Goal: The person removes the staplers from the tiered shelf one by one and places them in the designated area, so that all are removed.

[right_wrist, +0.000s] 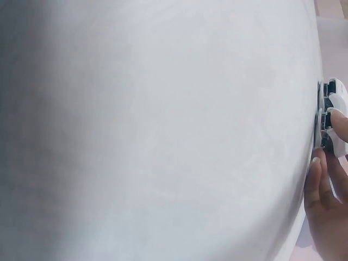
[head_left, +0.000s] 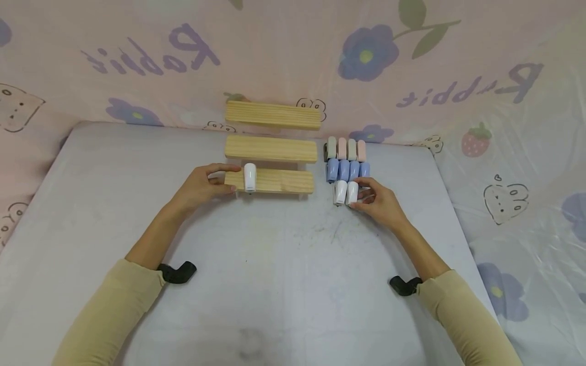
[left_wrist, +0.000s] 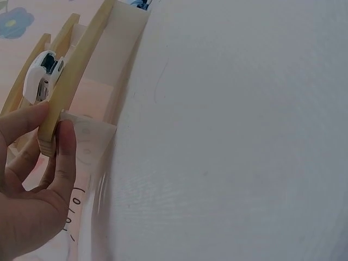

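A small white stapler (head_left: pixel 250 177) stands near the left end of the lowest tier of a three-tier wooden shelf (head_left: pixel 286 182). My left hand (head_left: pixel 201 185) pinches that tier's left end; in the left wrist view the thumb and fingers lie on either side of the board (left_wrist: pixel 79 65). On the table right of the shelf, my right hand (head_left: pixel 383 203) grips a white stapler (head_left: pixel 352 193) between thumb and fingers. Another white stapler (head_left: pixel 340 193) stands close on its left. The right wrist view shows both at its right edge, partly covered by the fingers.
Behind the white staplers stand a row of several blue staplers (head_left: pixel 344 170) and a back row of green and pink staplers (head_left: pixel 342 148). A patterned curtain (head_left: pixel 284 51) hangs behind the white table (head_left: pixel 274 284). Black curved pieces (head_left: pixel 178 273) stick out at both sleeve cuffs.
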A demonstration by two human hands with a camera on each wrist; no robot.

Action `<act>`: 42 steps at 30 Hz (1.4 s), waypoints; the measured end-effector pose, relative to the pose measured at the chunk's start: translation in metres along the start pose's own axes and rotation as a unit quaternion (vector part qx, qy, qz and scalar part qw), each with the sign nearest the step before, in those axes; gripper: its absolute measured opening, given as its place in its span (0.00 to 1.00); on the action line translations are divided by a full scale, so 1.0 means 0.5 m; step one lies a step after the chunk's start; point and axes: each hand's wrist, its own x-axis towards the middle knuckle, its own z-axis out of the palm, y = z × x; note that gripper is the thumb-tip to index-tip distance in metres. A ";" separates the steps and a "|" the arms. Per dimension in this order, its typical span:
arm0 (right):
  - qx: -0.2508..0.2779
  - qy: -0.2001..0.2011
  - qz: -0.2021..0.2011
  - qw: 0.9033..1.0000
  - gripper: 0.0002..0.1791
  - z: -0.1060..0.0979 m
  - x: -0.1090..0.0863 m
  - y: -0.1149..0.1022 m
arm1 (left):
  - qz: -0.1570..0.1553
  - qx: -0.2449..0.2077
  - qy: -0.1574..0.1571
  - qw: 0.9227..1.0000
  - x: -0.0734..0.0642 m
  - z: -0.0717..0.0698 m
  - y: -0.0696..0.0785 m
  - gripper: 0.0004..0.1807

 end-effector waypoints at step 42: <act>0.052 0.090 -0.177 0.979 0.22 0.000 0.016 -0.149 | 0.021 0.012 0.001 1.000 0.001 -0.002 -0.003 0.30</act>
